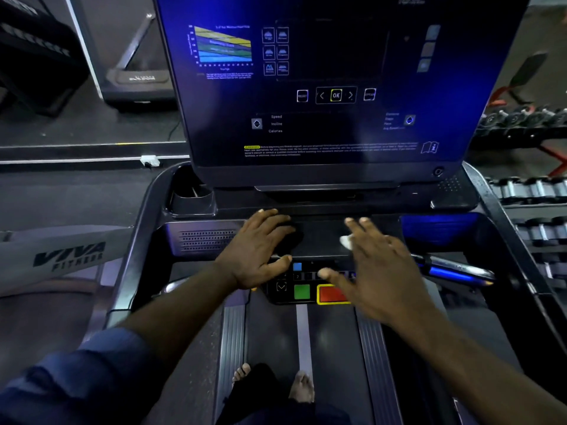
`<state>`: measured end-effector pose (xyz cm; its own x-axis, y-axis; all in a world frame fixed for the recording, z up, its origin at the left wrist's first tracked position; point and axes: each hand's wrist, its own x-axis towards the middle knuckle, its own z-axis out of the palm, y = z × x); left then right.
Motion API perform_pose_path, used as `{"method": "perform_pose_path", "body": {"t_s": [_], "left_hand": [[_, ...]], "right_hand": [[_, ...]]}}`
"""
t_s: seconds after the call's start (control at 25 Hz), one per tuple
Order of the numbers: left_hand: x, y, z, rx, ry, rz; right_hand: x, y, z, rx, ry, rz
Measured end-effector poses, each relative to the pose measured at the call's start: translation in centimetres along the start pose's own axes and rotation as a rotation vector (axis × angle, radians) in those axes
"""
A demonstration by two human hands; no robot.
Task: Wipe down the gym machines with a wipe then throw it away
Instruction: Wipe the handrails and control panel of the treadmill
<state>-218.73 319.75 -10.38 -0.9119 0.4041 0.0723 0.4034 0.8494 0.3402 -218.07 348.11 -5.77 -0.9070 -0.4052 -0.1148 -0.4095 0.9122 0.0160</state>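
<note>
Head view looks down on a treadmill (135, 256) the person stands on, its big lit console screen (331, 87) rising ahead and the dark belt (334, 348) running back underfoot. Dumbbell racks (537, 191) line the right edge. Below the screen a black ledge (319, 234) crosses the machine, its long axis running left to right, with a cup holder (190, 194) at its left end. Just nearer the person sits a small button pad (280, 286) carrying a green button (302, 291) and a red button (331, 294).

Both hands are on that ledge, side by side and a little apart. The left hand (257, 250) lies flat, fingers spread and straight, holding nothing, its thumb down by the top of the pad. The right hand (380, 271) is blurred but its fingers read as stretched out and spread, palm down. The wipe (346, 242) shows only as a small white scrap peeking out from under the left side of those fingers, pressed against the ledge rather than pinched, as far as the blur allows.

So the wipe lies beneath the right hand, on the side facing the left hand, with bare ledge between the two. A stroke along the ledge would likely run leftward across that gap, and the left hand sits in its path and would have to lift. The right thumb hangs close over the pad, so a low sweep could press a button
</note>
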Motion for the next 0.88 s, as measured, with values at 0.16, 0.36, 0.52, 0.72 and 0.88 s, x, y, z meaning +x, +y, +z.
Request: {"method": "perform_pose_path", "body": {"t_s": [0.16, 0.36, 0.52, 0.72, 0.88], "left_hand": [[5.4, 3.6, -0.4, -0.111, -0.231, -0.067], [5.4, 3.4, 0.5, 0.050, -0.232, -0.067], [5.7, 3.5, 0.6, 0.033, -0.231, -0.077], [5.7, 3.5, 0.6, 0.027, -0.217, -0.105], [5.7, 3.4, 0.3, 0.019, -0.229, -0.110]], "right_hand": [[3.7, 3.9, 0.8, 0.002, -0.116, 0.161], [7.1, 2.9, 0.6, -0.051, -0.089, 0.212], [6.2, 3.5, 0.9, -0.064, -0.036, 0.239], [3.6, 2.4, 1.8, 0.130, -0.104, 0.250], [-0.3, 1.5, 1.1, 0.209, -0.163, 0.267]]}}
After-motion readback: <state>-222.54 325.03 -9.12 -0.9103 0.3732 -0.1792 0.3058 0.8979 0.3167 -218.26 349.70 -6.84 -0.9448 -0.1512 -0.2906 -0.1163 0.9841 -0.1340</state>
